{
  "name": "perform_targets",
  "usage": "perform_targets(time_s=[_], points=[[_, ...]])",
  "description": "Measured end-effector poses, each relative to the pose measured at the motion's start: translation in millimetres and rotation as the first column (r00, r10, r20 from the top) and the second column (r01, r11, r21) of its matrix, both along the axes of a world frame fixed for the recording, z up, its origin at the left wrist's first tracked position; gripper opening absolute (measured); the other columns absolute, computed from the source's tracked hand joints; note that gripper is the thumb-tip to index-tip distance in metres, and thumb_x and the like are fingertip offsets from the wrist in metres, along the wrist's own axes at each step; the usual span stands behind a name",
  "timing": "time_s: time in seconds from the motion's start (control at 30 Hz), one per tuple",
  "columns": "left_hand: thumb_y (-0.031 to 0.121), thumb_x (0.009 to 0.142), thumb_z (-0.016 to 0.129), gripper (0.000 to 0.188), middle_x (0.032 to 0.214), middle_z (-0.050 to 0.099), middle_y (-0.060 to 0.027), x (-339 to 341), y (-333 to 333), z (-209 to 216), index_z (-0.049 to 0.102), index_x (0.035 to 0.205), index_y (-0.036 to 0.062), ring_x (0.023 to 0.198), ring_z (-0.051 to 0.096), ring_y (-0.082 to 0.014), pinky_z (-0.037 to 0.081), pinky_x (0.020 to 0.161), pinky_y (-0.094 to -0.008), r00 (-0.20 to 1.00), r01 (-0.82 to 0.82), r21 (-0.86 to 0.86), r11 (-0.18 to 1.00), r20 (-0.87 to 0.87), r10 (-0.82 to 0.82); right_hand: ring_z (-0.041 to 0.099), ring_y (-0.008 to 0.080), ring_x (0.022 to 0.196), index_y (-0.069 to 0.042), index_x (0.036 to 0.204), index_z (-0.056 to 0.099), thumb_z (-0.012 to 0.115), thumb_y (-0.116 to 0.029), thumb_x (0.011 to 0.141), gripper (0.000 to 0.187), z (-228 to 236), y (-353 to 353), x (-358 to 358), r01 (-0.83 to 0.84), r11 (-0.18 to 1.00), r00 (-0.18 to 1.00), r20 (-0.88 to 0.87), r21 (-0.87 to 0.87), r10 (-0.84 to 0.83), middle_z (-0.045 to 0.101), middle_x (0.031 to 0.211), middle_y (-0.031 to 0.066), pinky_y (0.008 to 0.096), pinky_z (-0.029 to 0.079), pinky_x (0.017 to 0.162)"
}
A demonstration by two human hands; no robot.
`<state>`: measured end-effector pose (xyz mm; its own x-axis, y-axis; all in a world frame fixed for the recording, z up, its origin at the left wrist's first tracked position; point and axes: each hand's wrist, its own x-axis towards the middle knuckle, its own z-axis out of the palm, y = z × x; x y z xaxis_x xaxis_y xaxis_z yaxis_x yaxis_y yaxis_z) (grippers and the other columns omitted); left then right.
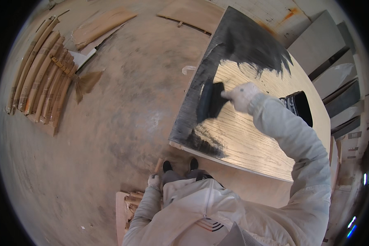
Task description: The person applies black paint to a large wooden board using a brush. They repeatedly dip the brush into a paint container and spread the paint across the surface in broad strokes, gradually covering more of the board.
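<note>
Dusty concrete floor [110, 123] spreads under us, and a big wood panel [254, 139] lies raised ahead at one o'clock. Our right hand [242, 96], gloved, is closed around the handle of a wide brush [211, 102], bristles pressed flat to the panel so the dark stain goes on along the grain. The brush sits at the edge of the wet black band [201, 82] that runs down the panel's nine-o'clock side and across its far end at twelve; the middle and three-o'clock part are bare wood. A dark tub [299, 106] stands on the panel just past our wrist at three o'clock, near enough, we judge, for dipping. Our left hand [153, 180] hangs low at seven o'clock by our hip, beside a stack of boards [127, 205]; we cannot tell whether it holds anything. Our shoes [180, 165] stand at the panel's near edge. Open floor lies at nine o'clock, with curved wood strips [41, 78] at ten and grey slabs [328, 53] leaning at two, crowding that side.
</note>
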<state>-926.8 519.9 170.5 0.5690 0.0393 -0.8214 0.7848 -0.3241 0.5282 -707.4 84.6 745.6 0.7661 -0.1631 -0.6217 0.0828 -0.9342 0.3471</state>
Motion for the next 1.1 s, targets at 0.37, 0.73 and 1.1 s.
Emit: perform_targets(time_s=[0.37,0.73,1.1], points=[[0.029,0.095,0.064,0.036,0.119,0.078,-0.0244,-10,39,13,0.079,0.117,0.0044,0.12,0.072,-0.041,0.054,0.107,-0.0447,0.918,0.381,0.34,0.86,-0.024,-0.397,0.071,0.0324,0.127,-0.028,0.154,0.063,0.061,-0.016,0.1,0.055,-5,-11,18,-0.017,0.997,0.999,0.047,0.071,0.013,0.073,0.14,0.011,0.0415,0.058,0.108],[0.022,0.098,0.065,0.03,0.113,0.08,-0.0209,-16,41,9,0.077,0.116,0.0001,0.108,0.076,-0.0322,0.057,0.097,-0.0414,0.998,-0.059,0.175,0.983,0.002,0.059,0.06,0.029,0.144,-0.027,0.148,0.069,0.064,-0.016,0.097,0.053,-4,-89,81,0.281,0.941,0.925,0.207,0.19,-0.318,0.067,0.152,0.0085,0.0377,0.045,0.123],[0.032,0.098,0.071,0.039,0.12,0.079,-0.0146,-104,31,65,0.076,0.12,0.001,0.115,0.072,-0.0272,0.055,0.101,-0.0383,0.99,-0.13,0.057,0.99,-0.051,0.133,0.07,0.0333,0.128,-0.028,0.145,0.072,0.074,-0.023,0.094,0.052,-36,-180,158,-0.081,0.975,0.947,0.32,0.205,0.011,0.076,0.135,0.012,0.0398,0.053,0.112]])
